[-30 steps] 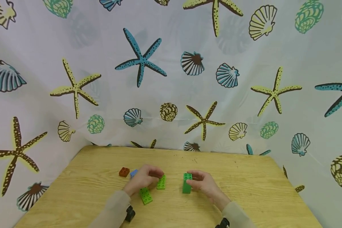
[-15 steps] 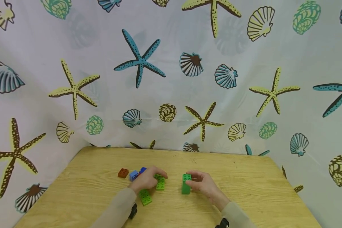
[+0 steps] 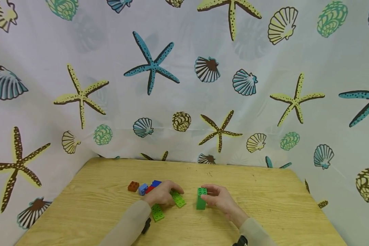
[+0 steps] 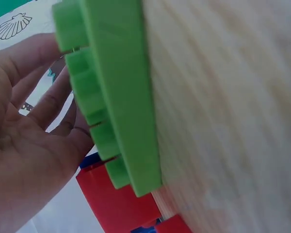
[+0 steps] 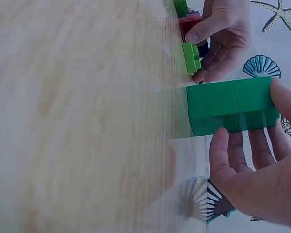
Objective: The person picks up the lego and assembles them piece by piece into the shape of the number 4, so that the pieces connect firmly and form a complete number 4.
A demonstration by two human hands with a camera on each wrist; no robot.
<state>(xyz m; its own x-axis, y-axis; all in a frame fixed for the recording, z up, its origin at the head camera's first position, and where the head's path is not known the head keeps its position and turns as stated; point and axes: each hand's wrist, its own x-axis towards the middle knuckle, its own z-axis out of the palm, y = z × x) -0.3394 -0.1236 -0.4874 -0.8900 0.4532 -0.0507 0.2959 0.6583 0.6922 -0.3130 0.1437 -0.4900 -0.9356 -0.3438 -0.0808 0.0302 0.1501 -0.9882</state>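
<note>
My left hand [image 3: 162, 193] pinches a light green toy brick [image 3: 179, 201] low over the wooden table; its far end is hidden by the fingers. Under the same wrist lies a second light green brick [image 3: 158, 213], which looms large in the left wrist view [image 4: 123, 97] and hides part of the hand. To the right, a stack of two darker green bricks [image 3: 201, 202] stands upright on the table. My right hand [image 3: 223, 202] holds this stack with the thumb on the near side and the fingers behind, as the right wrist view confirms.
Left of my left hand lie a reddish-brown brick [image 3: 133, 186], a light blue brick [image 3: 142, 189], a red brick [image 3: 149, 189] and a dark blue brick [image 3: 156, 183]. A curtain [image 3: 184, 99] printed with shells and starfish hangs behind the wooden table [image 3: 264, 191].
My left hand has moved right and come round the light green brick, which has turned and shifted slightly right. The bricks behind it have come into sight. My right hand and the stack stay put.
</note>
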